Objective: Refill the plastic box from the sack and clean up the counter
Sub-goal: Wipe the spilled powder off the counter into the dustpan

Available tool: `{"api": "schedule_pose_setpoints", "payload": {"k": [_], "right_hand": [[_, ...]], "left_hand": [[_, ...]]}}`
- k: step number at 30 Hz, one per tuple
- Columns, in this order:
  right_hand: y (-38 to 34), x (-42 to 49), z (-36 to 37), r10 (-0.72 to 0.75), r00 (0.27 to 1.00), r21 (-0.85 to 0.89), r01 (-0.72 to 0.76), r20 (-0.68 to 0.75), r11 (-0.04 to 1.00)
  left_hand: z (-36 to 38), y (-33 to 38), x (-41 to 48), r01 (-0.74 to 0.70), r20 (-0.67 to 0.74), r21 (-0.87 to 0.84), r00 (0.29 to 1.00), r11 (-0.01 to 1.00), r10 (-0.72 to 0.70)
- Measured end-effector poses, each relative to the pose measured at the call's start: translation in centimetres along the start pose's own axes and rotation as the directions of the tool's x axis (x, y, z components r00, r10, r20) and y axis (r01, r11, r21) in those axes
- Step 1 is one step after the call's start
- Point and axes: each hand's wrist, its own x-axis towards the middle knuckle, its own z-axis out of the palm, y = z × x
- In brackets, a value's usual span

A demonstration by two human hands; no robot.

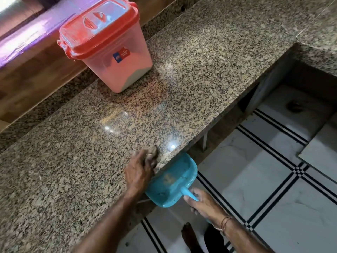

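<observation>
One plastic box (116, 70) stands far left on the counter (73, 161), its red lid (98, 28) on and pale contents showing through the walls. At the counter's near edge, well apart from the box, the left hand (140, 170) lies with its fingers bent over a small brownish wad (152, 150) (cloth or sweepings, I cannot tell which, nor whether this grip is closed on it). Just below that edge is a blue dustpan (173, 179). The right hand (204, 201) has its grip clamped round the dustpan's handle, above the tiled floor (273, 179).
</observation>
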Motion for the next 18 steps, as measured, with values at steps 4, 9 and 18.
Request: {"api": "schedule_pose_setpoints", "payload": {"k": [4, 9, 18], "right_hand": [[0.4, -0.3, 1.3, 0.007, 1.000, 0.048, -0.008, 0.010, 0.999], [1.3, -1.1, 2.0, 0.006, 1.000, 0.047, -0.006, 0.003, 0.999], [2.0, -2.3, 2.4, -0.001, 0.999, -0.008, 0.001, -0.038, 1.000]], "left_hand": [[1.0, 1.9, -0.9, -0.111, 0.042, 0.065, 0.993, 0.992, 0.108], [1.3, 2.1, 0.7, -0.332, 0.222, 0.166, 0.930, 0.928, 0.293], [0.2, 1.7, 2.8, -0.256, 0.350, -0.049, 0.901, 0.965, 0.257]]}}
